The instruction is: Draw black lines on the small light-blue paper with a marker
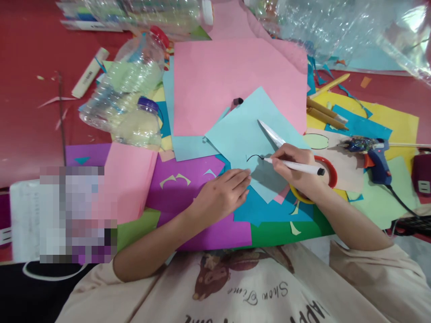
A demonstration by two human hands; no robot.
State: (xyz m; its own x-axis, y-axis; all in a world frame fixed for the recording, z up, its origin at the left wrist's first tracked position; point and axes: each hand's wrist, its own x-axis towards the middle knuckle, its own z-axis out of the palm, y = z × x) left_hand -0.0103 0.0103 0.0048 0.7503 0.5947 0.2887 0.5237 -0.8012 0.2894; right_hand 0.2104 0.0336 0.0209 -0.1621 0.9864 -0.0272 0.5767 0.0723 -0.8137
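Observation:
My right hand grips a white marker whose tip touches a light blue sheet of paper, at the end of a short curved black line. My left hand lies flat, fingers together, pressing the lower left edge of that sheet. Scissors with red and yellow handles lie partly under my right hand, blades pointing up-left. The marker's black cap rests by the sheet's top corner.
Pink, purple, green, blue and yellow paper sheets cover the red table. Empty plastic bottles lie at upper left. A blue glue gun and pencils are at right. A white marker lies far left.

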